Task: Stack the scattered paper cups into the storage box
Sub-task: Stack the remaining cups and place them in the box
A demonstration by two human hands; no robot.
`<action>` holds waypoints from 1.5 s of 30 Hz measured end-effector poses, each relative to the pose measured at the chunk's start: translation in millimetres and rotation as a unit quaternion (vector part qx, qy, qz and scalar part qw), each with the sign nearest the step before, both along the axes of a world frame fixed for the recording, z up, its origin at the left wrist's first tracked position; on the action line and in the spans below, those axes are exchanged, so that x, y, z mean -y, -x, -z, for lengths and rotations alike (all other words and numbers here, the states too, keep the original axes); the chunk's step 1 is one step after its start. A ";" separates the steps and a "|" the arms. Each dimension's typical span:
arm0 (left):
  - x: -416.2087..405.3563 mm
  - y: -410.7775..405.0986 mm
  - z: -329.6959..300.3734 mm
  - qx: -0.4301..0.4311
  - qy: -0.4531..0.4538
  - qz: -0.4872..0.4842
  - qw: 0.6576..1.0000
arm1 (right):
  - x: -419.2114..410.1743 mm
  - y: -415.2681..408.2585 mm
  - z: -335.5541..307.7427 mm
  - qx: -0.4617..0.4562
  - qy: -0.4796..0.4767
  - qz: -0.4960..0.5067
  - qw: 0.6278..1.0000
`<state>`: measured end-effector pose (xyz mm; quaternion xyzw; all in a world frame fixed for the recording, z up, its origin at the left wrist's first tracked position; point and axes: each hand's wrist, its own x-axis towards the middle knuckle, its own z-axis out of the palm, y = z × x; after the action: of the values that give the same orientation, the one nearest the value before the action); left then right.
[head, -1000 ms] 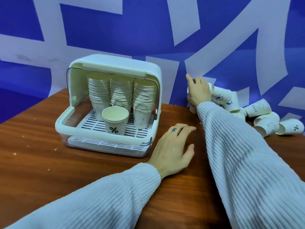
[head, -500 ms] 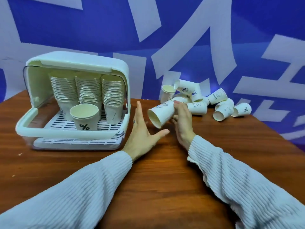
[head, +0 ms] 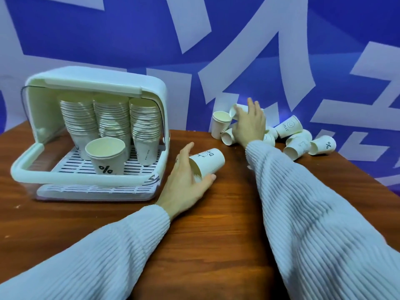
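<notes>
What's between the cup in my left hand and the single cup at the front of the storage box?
Nothing visible blocks it. The cup in the left hand lies just right of the storage box, whose front is open. The % cup stands upright behind the low front rim.

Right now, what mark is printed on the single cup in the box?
A black percent sign on the cup, head view.

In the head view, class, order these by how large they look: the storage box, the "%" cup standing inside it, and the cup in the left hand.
1. storage box, clearly largest.
2. "%" cup and cup in the left hand: alike; not ranked.
</notes>
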<state>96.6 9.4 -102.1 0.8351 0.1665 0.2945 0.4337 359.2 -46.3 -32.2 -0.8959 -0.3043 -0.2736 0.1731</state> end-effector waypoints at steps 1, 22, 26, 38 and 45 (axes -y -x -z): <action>0.5 -0.1 -0.1 -0.001 -0.004 0.003 1.000 | -2.8 -9.9 -3.1 0.021 0.024 0.009 0.999; 8.8 6.0 -12.8 -0.022 -0.027 -0.042 0.999 | 35.4 66.2 -17.3 -0.061 -0.210 -0.151 0.964; 16.7 22.6 -30.1 0.041 -0.013 -0.074 0.996 | 57.0 113.9 -27.0 -0.226 -0.380 -0.171 0.880; 2.9 124.7 -76.9 -0.015 -0.198 -0.085 0.976 | 66.6 229.0 -51.1 -0.365 -0.168 -0.371 0.837; -48.7 184.4 -84.5 0.009 -0.147 -0.196 0.970 | -3.0 277.1 -55.4 -0.335 -0.220 -0.388 0.830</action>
<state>-87.8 58.1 -17.6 0.8378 0.2782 0.4027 0.2418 82.1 -43.3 23.3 -0.6796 -0.4818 0.0732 0.5484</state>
